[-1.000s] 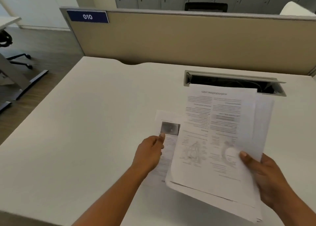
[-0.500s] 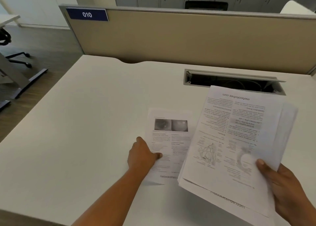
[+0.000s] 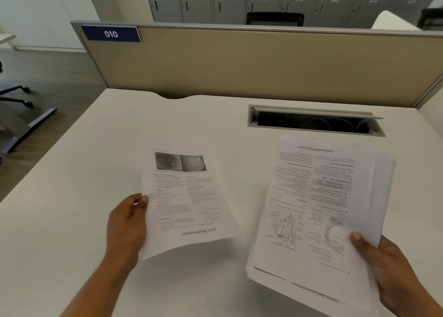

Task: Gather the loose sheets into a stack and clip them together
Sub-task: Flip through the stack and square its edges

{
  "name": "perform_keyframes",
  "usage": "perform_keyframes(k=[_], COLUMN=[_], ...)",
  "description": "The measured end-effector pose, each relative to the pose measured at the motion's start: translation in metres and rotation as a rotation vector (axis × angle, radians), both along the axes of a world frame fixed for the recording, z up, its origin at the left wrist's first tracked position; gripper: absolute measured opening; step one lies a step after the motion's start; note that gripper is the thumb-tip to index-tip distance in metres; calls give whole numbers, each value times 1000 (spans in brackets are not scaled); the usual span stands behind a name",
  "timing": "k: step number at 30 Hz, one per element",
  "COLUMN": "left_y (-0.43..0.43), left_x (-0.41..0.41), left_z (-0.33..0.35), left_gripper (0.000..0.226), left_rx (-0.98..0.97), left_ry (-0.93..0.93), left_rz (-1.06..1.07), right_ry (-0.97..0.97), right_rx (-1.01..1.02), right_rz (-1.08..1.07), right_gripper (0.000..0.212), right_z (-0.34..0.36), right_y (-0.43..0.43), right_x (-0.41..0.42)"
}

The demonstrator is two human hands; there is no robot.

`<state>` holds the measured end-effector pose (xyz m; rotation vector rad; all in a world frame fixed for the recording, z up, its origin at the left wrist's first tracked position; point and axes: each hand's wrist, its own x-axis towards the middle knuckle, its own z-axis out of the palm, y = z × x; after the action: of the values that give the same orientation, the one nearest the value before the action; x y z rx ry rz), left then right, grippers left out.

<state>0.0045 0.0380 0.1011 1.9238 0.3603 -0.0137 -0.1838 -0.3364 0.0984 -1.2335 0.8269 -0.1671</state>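
Here, left grip (image 3: 127,223) pinching single sheet (image 3: 184,201) by its left edge, right grip (image 3: 388,268) pinching stack (image 3: 318,209) corner.

White sheets (image 3: 318,209), black print

White desk (image 3: 96,197), cable tray (image 3: 314,122), beige partition (image 3: 239,62).

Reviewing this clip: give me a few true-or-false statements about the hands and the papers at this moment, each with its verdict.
1. The left hand holds a single printed sheet by its edge. True.
2. The right hand is empty. False: it grips the stack of sheets.
3. The stack's top page reads upside down to the camera. True.
4. A clip binds the stack. False: no clip shows.
5. The cable hatch is closed. False: its lid stands open.
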Motion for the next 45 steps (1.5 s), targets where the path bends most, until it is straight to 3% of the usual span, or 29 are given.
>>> perform_keyframes(k=[7,14,24,26,29,30,33,35,38,41,43,45], left_y=[-19,-79,-100,-99,-99,-98,-97,-97,-107,-115,-121,-128], left_x=[-19,-35,-42,-41,-31,-27,-15,-14,-14,-11,-8,-3], left_z=[69,54,41,40,33,32,31,29,21,20,21,24], left_gripper=[22,20,18,16,35,36,33,35,27,24,24,24], left_rx=[-236,-380,-233,-129,72,1,-550,-700,-606,-561,-527,-505], left_ry=[-21,43,89,64,58,141,561,655,530,414,329,238], left_rz=[-81,-196,-339,-344,-312,-322,-414,-458,-470,-433,-431,-409], right_ry=[14,-10,-20,-29,-73,-82,-96,-70,-115,-167,-173,-216], right_rx=[-20,-39,-47,-51,0,15,41,39,35,-41,-136,-178], right_rz=[7,133,241,241,231,230,252,275,305,303,291,267], right_gripper=[22,23,14,15,21,23,36,43,54,80,71,39], right_z=[-9,-2,18,18,16,17,17,19,23,21,20,23], right_y=[8,33,46,46,43,43,40,38,39,36,31,28], right_x=[16,40,58,58,59,60,62,65,72,81,89,99])
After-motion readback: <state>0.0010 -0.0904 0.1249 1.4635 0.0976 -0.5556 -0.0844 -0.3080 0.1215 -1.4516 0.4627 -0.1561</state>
